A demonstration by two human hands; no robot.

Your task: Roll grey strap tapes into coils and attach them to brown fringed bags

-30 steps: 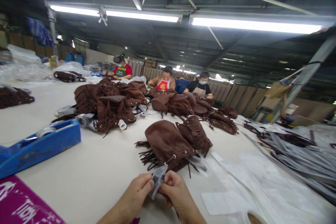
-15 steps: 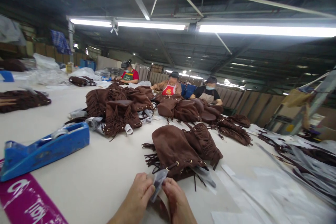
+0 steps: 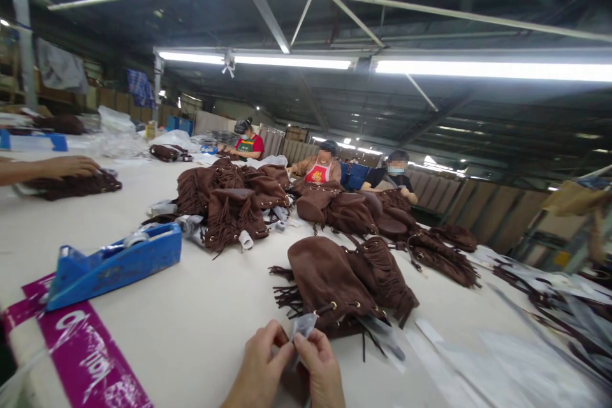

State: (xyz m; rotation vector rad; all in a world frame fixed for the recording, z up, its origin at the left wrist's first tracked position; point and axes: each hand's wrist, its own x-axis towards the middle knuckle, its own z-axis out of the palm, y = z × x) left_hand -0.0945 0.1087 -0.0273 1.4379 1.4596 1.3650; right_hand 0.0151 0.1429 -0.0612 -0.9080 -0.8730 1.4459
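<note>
At the bottom centre, my left hand (image 3: 264, 357) and my right hand (image 3: 319, 360) are closed close together, pinching a small piece of clear plastic wrap (image 3: 305, 325) between their fingertips. Something dark shows below the fingers, mostly hidden by them. Just beyond my hands lies a brown fringed bag (image 3: 322, 271) with gold eyelets and a drawcord, its strap end in plastic. A second brown fringed bag (image 3: 385, 268) rests against its right side.
A blue tape dispenser (image 3: 115, 268) stands at left on purple printed tape (image 3: 90, 357). Brown bags (image 3: 234, 210) are piled mid-table. Plastic sheets (image 3: 516, 357) and straps lie right. Another person's hand (image 3: 76, 167) touches a brown bundle at far left; three people sit behind.
The view has shifted, so the table items appear further right and slightly lower. Both my thumbs have come together at the plastic. Another person's hand has come onto the bundle at far left.
</note>
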